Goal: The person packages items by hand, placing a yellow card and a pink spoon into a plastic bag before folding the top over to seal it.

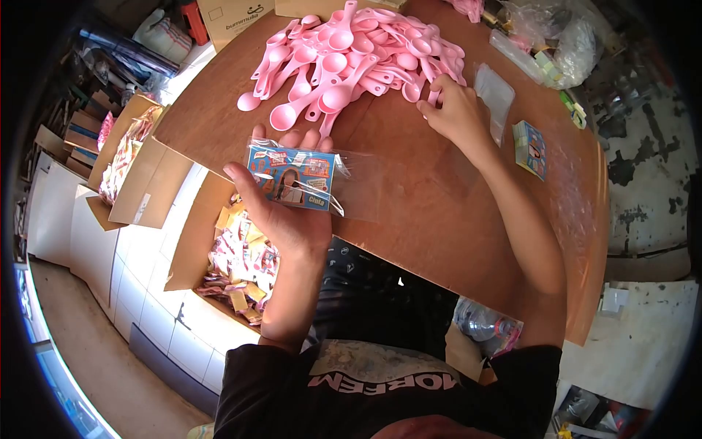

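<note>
A clear plastic bag (pixel 358 192) with a blue printed card (pixel 291 175) inside lies across the palm and fingers of my left hand (pixel 289 227), which holds it palm up above the table edge. My left thumb lies along the left side of the bag, and the fingertips show beyond its far edge. My right hand (pixel 461 110) is at the right edge of a heap of pink plastic measuring spoons (pixel 365 55). Its thumb and forefinger are apart and bent toward the spoons, with nothing visible between them.
On the brown table (pixel 409 197), clear plastic bags (pixel 495 99) and a stack of blue cards (pixel 530 150) lie right of my right hand. An open carton (pixel 194 234) of small packets stands below left, another carton (pixel 139 168) farther left. Crumpled plastic (pixel 578 55) sits at far right.
</note>
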Available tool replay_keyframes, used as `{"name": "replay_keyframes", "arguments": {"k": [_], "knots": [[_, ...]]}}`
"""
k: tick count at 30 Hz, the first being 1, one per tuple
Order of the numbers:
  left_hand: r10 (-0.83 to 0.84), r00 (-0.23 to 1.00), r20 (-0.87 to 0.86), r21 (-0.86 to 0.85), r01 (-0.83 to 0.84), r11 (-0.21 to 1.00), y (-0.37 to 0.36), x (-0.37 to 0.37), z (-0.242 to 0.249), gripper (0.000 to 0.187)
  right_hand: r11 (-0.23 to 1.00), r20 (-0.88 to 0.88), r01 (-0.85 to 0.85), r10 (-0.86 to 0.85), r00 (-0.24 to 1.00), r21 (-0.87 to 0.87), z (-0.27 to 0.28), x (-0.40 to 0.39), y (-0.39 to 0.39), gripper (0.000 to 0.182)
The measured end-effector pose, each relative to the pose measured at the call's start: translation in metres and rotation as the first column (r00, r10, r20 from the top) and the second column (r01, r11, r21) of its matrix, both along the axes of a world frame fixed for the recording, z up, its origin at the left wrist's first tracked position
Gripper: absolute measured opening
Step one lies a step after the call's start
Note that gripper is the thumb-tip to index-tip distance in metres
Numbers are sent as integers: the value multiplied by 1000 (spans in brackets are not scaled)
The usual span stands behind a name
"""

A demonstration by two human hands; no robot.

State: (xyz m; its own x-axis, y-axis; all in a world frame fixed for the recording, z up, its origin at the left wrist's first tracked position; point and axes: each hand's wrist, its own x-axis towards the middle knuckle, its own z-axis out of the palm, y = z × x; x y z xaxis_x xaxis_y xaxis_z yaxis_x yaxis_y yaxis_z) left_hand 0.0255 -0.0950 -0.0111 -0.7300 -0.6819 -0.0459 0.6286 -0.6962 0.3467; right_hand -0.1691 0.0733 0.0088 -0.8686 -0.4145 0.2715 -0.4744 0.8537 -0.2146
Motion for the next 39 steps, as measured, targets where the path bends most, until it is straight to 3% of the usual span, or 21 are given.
{"name": "replay_keyframes", "arguments": {"k": [3, 5, 7, 9, 10, 11, 13, 14, 16, 20, 25, 28, 31, 33, 35, 37, 39], "knots": [[5, 1000, 7, -56, -5, 998, 0, 3, 1, 76, 999, -82, 24, -21, 996, 31, 3, -3, 2, 35], [18, 999, 30, -107, -15, 994, -1, 4, 5, 78, 994, 112, 107, -105, 988, -9, 22, 0, 7, 37], [49, 998, 27, -84, -46, 995, -2, 3, 9, 79, 991, 112, 92, -81, 990, -98, 22, -3, 24, 34], [34, 999, -26, -67, -36, 997, -3, 0, 10, 76, 897, 446, 168, 37, 894, -409, 39, 21, 41, 27], [20, 997, -79, -48, -24, 999, -1, -1, 10, 74, 858, 486, 166, 108, 867, -487, 46, 36, 47, 17], [16, 997, -81, -47, -20, 999, 2, -1, 12, 74, 857, 484, 169, 104, 869, -487, 51, 49, 54, 17], [-47, 995, -89, -34, 45, 998, 9, -3, 17, 75, 727, 509, 154, 297, 808, -669, 57, 75, 69, 12], [-56, 994, -91, -36, 53, 998, 12, -5, 15, 75, 725, 507, 159, 291, 811, -670, 58, 89, 76, 12], [-59, 997, -53, -68, 56, 996, 17, -8, 11, 74, 596, 391, 117, 354, 850, -795, 58, 118, 85, 13], [-35, 999, 0, -101, 35, 994, 32, -10, 14, 73, 656, 472, 145, 354, 808, -740, 61, 155, 105, 15], [-153, 984, -86, -38, 151, 988, 50, -10, 17, 69, 592, 596, 284, 434, 676, -754, 39, 155, 117, 22], [-208, 971, -120, -39, 204, 978, 59, -12, 19, 69, 320, 530, 429, 617, 582, -845, 31, 156, 104, 26], [-193, 979, -60, -51, 190, 980, 67, -16, 23, 72, 216, 514, 509, 642, 569, -833, 27, 155, 96, 26], [-220, 974, -59, -56, 216, 975, 68, -20, 22, 72, 221, 498, 477, 630, 596, -851, 27, 157, 92, 30], [-244, 968, -57, -60, 241, 969, 70, -21, 20, 72, 287, 467, 369, 519, 715, -884, 27, 160, 88, 34], [-340, 884, -320, -16, 354, 935, 75, -21, 20, 71, 290, 460, 358, 496, 736, -887, 28, 161, 86, 35], [-299, 915, -272, -51, 296, 954, 81, -19, 22, 70, 296, 455, 350, 474, 754, -889, 29, 162, 86, 36]]}}
